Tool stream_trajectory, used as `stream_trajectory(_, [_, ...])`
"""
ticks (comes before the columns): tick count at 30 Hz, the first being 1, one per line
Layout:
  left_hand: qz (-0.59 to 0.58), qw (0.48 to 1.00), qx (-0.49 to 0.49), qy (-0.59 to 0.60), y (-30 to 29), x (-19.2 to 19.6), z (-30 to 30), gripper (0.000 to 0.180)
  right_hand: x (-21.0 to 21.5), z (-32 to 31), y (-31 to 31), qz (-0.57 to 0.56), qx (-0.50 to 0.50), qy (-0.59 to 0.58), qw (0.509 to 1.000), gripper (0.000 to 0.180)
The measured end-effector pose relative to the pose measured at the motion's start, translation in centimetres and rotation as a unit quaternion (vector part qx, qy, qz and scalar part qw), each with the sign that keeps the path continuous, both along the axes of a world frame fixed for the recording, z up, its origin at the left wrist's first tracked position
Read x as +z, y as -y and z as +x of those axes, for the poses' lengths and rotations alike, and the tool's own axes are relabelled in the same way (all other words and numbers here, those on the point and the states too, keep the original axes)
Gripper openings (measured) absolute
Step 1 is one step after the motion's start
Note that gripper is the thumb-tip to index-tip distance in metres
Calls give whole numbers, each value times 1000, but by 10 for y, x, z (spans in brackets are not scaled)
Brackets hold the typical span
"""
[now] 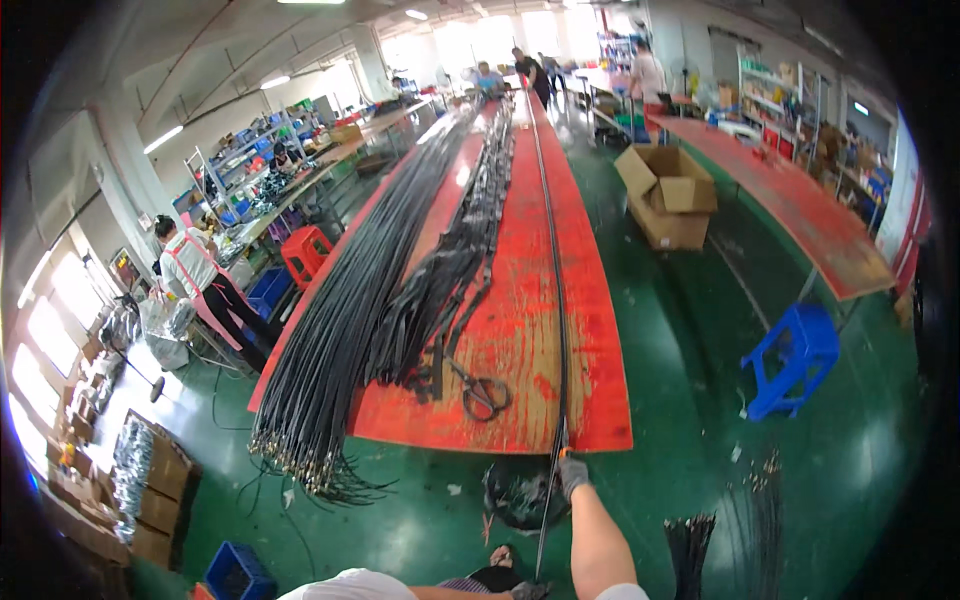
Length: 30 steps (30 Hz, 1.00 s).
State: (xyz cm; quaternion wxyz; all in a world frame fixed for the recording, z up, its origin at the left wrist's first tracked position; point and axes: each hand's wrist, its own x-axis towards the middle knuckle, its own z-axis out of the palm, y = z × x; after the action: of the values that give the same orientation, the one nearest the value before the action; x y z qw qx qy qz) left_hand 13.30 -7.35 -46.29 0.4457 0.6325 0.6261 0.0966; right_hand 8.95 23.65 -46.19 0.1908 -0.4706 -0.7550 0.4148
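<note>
No lettering, label, number or sign can be read in this view.

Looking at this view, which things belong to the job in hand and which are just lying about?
Seem part of it:
- long black cables, with the right hand at them and the left hand near their lower end
- red table beneath

Seem just lying about:
- scissors, untouched
- cardboard box
- blue stool
</note>
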Motion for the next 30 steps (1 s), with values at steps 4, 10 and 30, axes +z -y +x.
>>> stream_trajectory(4, [-71,994,72,45,-6,10,-5,49,9,-12,19,-341,-119,-172,917,18])
stream_trajectory(10, [-198,883,247,346,-39,24,-15,43,93,-8,48,-419,-161,-137,883,22])
stream_trajectory(30, [-229,950,153,145,28,67,30,34,98,-7,40,-442,-193,-146,864,24])
